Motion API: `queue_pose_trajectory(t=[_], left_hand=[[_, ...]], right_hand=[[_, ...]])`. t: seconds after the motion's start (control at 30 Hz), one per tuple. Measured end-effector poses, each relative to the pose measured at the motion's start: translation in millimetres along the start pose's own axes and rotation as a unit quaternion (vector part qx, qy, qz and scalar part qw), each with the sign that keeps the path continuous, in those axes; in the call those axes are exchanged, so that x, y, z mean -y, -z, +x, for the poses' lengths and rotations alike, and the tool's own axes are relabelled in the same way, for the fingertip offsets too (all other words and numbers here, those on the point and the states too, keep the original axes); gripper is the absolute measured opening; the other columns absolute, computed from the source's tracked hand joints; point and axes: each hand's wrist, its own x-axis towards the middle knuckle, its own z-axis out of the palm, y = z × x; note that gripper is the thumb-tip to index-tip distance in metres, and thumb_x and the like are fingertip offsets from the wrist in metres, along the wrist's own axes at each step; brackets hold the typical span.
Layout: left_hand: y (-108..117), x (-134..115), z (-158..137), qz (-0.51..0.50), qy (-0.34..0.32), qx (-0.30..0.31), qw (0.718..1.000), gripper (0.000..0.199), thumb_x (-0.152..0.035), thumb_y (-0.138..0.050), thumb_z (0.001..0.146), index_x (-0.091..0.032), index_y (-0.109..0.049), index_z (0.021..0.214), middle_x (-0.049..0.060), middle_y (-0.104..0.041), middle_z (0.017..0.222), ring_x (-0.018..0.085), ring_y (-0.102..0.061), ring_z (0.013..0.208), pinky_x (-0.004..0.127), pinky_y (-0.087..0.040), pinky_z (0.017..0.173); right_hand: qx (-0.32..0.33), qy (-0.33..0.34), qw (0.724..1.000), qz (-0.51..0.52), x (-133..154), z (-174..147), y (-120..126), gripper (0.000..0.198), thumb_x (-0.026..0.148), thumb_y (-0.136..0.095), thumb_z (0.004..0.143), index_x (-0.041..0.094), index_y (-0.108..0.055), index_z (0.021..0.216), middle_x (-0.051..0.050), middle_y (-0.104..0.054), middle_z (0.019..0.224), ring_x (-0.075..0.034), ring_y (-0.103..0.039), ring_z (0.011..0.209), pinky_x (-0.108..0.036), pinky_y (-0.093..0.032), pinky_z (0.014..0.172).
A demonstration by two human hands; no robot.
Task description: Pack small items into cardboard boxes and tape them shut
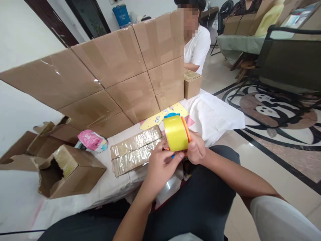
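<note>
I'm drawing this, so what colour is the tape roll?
The tape roll is yellow; see the head view.

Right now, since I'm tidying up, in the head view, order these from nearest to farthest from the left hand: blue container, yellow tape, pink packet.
From the left hand:
1. Yellow tape: right at its fingertips.
2. Pink packet: off to the left.
3. Blue container: in the background, beyond the stacked boxes.

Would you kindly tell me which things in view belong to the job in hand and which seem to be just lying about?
Likely part of the job:
yellow tape roll on its dispenser, in the right hand, with the left hand against it
taped carton
perhaps the stacked cartons

Seemingly just lying about:
pink packet
blue container
yellow jug
dark chair
</note>
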Motion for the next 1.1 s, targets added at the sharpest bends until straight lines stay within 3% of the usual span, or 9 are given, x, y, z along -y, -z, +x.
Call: queue_pose_trajectory(t=[0.13, 0.23, 0.33, 0.43, 0.57, 0.7, 0.9, 1.0, 1.1], left_hand=[[1.0, -4.9, 10.9, -0.1, 0.03, -0.053, 0.993, 0.027, -0.03, -0.066, 0.093, -0.02, -0.075, 0.07, -0.001, -0.051, 0.07, 0.013, -0.052, 0.071, 0.026, -0.04, 0.067], [-5.1, -14.4, 14.3, -0.128, 0.054, -0.064, 0.988, 0.027, -0.031, -0.064, 0.094, -0.02, -0.076, 0.073, -0.002, -0.048, 0.069, 0.011, -0.049, 0.067, 0.025, -0.036, 0.063], [-25.5, -17.3, 3.7, -0.133, 0.072, -0.041, 0.988, 0.029, -0.031, -0.064, 0.095, -0.018, -0.075, 0.071, -0.002, -0.047, 0.066, 0.011, -0.047, 0.064, 0.025, -0.034, 0.06], [-52.5, -4.6, -21.3, -0.066, 0.069, -0.034, 0.995, 0.032, -0.031, -0.061, 0.097, -0.017, -0.072, 0.07, -0.001, -0.048, 0.066, 0.011, -0.048, 0.064, 0.025, -0.035, 0.059], [-65.6, 15.3, -60.8, 0.129, -0.059, -0.117, 0.983, 0.028, -0.023, -0.057, 0.1, -0.016, -0.07, 0.076, 0.003, -0.055, 0.071, 0.015, -0.05, 0.071, 0.029, -0.037, 0.066], [-51.8, 23.2, -79.6, 0.205, -0.116, -0.138, 0.962, 0.022, -0.018, -0.057, 0.098, -0.017, -0.067, 0.078, 0.003, -0.055, 0.07, 0.016, -0.047, 0.07, 0.03, -0.034, 0.063], [-28.9, 25.2, -72.2, 0.171, -0.109, -0.207, 0.957, 0.027, -0.024, -0.06, 0.097, -0.018, -0.066, 0.071, 0.006, -0.064, 0.077, 0.018, -0.054, 0.075, 0.032, -0.039, 0.07], [-22.5, 11.0, -76.7, -0.023, -0.036, -0.12, 0.992, 0.03, -0.028, -0.056, 0.099, -0.019, -0.068, 0.073, 0.005, -0.073, 0.081, 0.018, -0.065, 0.079, 0.033, -0.047, 0.077], [-13.9, -9.5, -77.6, -0.245, 0.108, -0.045, 0.962, 0.036, -0.035, -0.053, 0.099, -0.018, -0.065, 0.069, 0.002, -0.071, 0.066, 0.014, -0.065, 0.06, 0.028, -0.05, 0.064]], right_hand=[[-0.049, 0.017, 0.996, -0.069, -24.2, 0.2, 7.2, 0.042, 0.039, -0.03, 0.106, 0.023, -0.054, 0.075, -0.004, -0.057, 0.064, -0.02, -0.054, 0.062, -0.039, -0.048, 0.069], [-0.126, 0.026, 0.985, -0.119, -40.6, 4.5, 15.8, 0.046, 0.039, -0.037, 0.105, 0.024, -0.043, 0.063, 0.0, -0.044, 0.055, -0.017, -0.043, 0.054, -0.036, -0.043, 0.064], [-0.29, -0.125, 0.944, -0.098, -44.2, 14.5, 25.2, 0.049, 0.046, -0.042, 0.104, 0.023, -0.04, 0.06, 0.004, -0.035, 0.054, -0.013, -0.037, 0.05, -0.031, -0.04, 0.058], [-0.412, -0.295, 0.861, 0.047, -38.5, 26.2, 34.2, 0.041, 0.047, -0.048, 0.1, 0.021, -0.051, 0.069, 0.004, -0.048, 0.061, -0.011, -0.049, 0.055, -0.026, -0.044, 0.058], [-0.356, -0.469, 0.772, 0.239, -12.0, 32.6, 32.4, 0.022, 0.039, -0.064, 0.088, 0.019, -0.061, 0.08, 0.003, -0.062, 0.069, -0.012, -0.06, 0.059, -0.024, -0.051, 0.056], [-0.293, -0.555, 0.725, 0.285, 17.3, 26.7, 12.8, 0.024, 0.043, -0.067, 0.083, 0.019, -0.065, 0.087, 0.0, -0.071, 0.075, -0.017, -0.068, 0.065, -0.027, -0.056, 0.055], [-0.303, -0.525, 0.737, 0.298, -7.4, 32.6, -16.4, 0.024, 0.04, -0.064, 0.083, 0.019, -0.063, 0.093, 0.001, -0.071, 0.082, -0.015, -0.067, 0.07, -0.026, -0.056, 0.062], [-0.345, -0.422, 0.816, 0.193, -20.3, 33.1, -24.4, 0.029, 0.047, -0.061, 0.087, 0.018, -0.062, 0.081, 0.003, -0.062, 0.071, -0.012, -0.058, 0.064, -0.023, -0.049, 0.058], [-0.349, -0.332, 0.875, 0.052, -26.7, 31.0, -24.9, 0.044, 0.057, -0.057, 0.09, 0.02, -0.054, 0.066, 0.005, -0.048, 0.061, -0.01, -0.046, 0.058, -0.023, -0.042, 0.056]])
